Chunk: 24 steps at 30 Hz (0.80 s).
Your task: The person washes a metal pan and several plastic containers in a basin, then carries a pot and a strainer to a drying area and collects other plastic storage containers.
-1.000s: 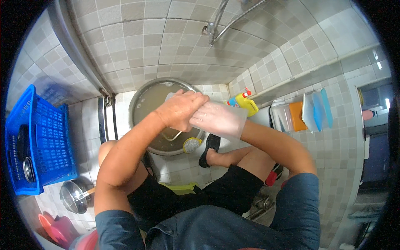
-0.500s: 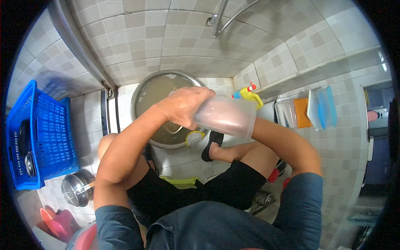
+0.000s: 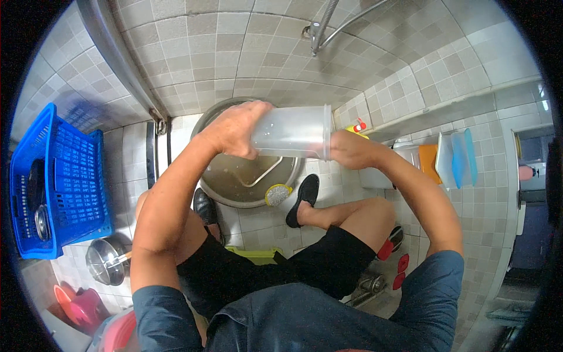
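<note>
A clear, frosted plastic container (image 3: pixel 290 130) lies sideways in the air, partly over a metal basin (image 3: pixel 234 203) of murky water. My left hand (image 3: pixel 237 128) grips its closed end. At its open rim is my right hand (image 3: pixel 353 150), fingers curled; the fingertips show only faintly through the plastic, and whatever they hold is hidden. A pale curved handle (image 3: pixel 268 173) sticks up from the water. On the basin's near right edge rests a yellow scrubber with a whitish mesh face (image 3: pixel 278 195).
At left stand a blue plastic basket (image 3: pixel 79 188) and a metal pot (image 3: pixel 104 261). Plastic containers with an orange piece (image 3: pixel 430 163) line the right side, near a red-capped yellow bottle (image 3: pixel 356 127). A shower hose (image 3: pixel 325 23) hangs on the tiled wall.
My right hand has drawn back from deep inside the container to its rim. The container has shifted up and left, along with my left hand.
</note>
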Each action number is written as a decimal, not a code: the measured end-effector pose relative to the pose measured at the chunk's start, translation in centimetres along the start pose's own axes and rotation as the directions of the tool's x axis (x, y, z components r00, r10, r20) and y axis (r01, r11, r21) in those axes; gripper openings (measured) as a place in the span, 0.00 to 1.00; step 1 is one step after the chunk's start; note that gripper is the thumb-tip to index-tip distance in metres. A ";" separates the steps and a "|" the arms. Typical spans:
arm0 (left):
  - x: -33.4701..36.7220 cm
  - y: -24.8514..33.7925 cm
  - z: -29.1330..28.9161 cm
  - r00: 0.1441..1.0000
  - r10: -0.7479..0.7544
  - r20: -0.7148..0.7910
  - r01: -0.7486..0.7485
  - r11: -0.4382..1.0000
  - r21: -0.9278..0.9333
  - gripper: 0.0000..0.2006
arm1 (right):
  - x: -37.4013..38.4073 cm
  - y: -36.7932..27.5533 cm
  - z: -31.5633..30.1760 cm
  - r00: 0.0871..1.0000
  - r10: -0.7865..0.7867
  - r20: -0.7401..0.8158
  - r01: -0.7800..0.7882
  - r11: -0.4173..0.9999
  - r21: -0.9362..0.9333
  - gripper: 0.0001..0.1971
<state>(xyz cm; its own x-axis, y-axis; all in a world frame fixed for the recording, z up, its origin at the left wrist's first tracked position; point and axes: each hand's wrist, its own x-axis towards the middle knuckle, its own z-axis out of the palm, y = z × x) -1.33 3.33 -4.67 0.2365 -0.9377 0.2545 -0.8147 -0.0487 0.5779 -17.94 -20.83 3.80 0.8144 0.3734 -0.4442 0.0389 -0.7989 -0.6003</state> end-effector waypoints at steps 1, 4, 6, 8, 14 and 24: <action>-0.1 -0.1 -0.1 0.998 -0.008 -0.063 0.009 1.000 0.013 0.45 | -0.2 0.1 -0.2 1.000 0.027 -0.005 -0.026 0.979 0.201 0.18; 0.5 0.6 1.0 0.990 0.019 -0.138 -0.006 0.996 0.090 0.44 | 1.0 -0.1 0.9 0.991 0.093 -0.092 0.004 0.682 0.731 0.20; 1.4 2.1 1.5 0.989 0.008 -0.150 0.014 0.990 0.143 0.45 | 2.2 1.0 1.8 0.973 0.164 -0.165 0.104 0.328 0.939 0.21; 1.2 2.2 2.4 0.978 0.044 -0.204 -0.002 0.980 0.201 0.46 | 3.1 2.3 1.7 0.983 0.055 -0.178 0.184 -0.159 0.970 0.22; 1.0 3.7 4.8 0.941 0.161 -0.298 -0.070 0.953 0.294 0.53 | 5.3 2.4 4.9 0.959 0.041 -0.281 0.284 -0.105 0.953 0.22; 1.7 6.2 4.8 0.934 0.338 -0.111 -0.315 0.931 0.183 0.51 | 5.5 -2.0 4.9 0.963 -0.247 -0.104 0.182 0.887 -0.424 0.13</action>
<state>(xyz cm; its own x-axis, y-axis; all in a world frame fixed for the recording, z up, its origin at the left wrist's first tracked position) -8.50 -0.25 -4.37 0.0044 -0.8544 0.5196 -0.9299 0.1876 0.3163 -16.36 -14.86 -0.69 0.8353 0.5079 -0.2104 0.4281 -0.8410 -0.3308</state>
